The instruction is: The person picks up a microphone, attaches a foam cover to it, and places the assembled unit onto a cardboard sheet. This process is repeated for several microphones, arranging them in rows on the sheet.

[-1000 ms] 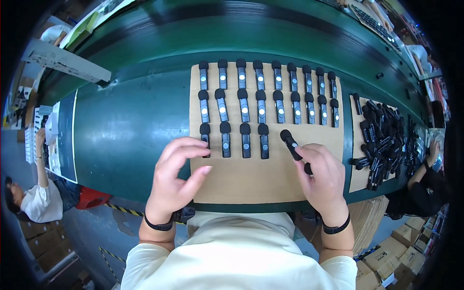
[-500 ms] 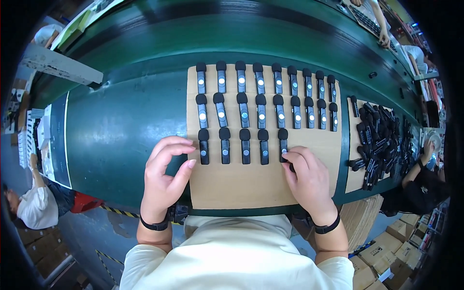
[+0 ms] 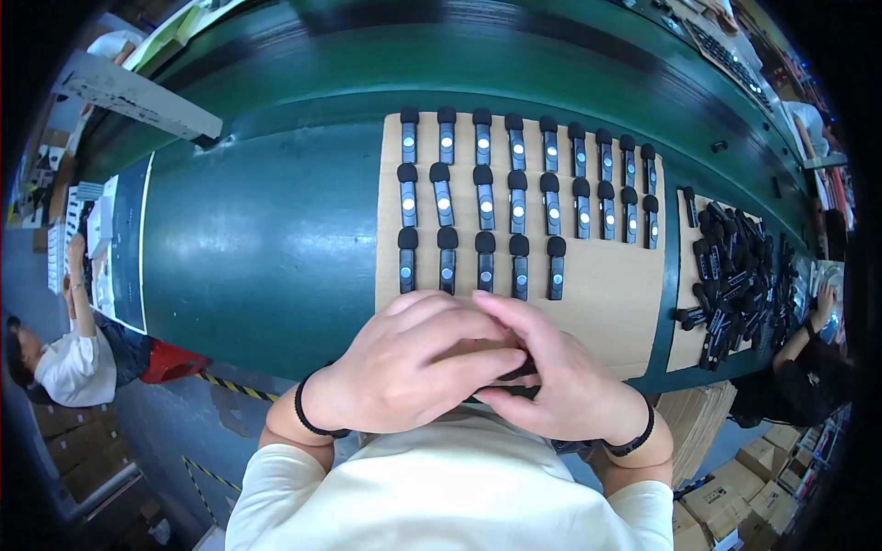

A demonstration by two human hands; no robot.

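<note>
My left hand (image 3: 413,363) and my right hand (image 3: 560,372) meet over the front edge of a cardboard sheet (image 3: 606,308), their fingers curled together. Between them shows part of a small black clip-on microphone (image 3: 522,369); the fingers hide most of it. Beyond my hands, similar black microphones with foam tops lie in three rows on the cardboard. The nearest row is shorter and ends at a microphone (image 3: 557,268) just past my right fingers. Many carry a pale round spot on the body.
A heap of black microphones (image 3: 730,275) lies on another cardboard sheet at the right. The green table (image 3: 266,239) extends left, with a grey metal post (image 3: 138,96) behind. Other people sit at both sides. Cardboard boxes (image 3: 735,487) stand on the floor at lower right.
My right hand has left the last microphone of the near row and drawn back toward my body. My left hand has come across to join it around a black microphone. The view has shifted slightly.
</note>
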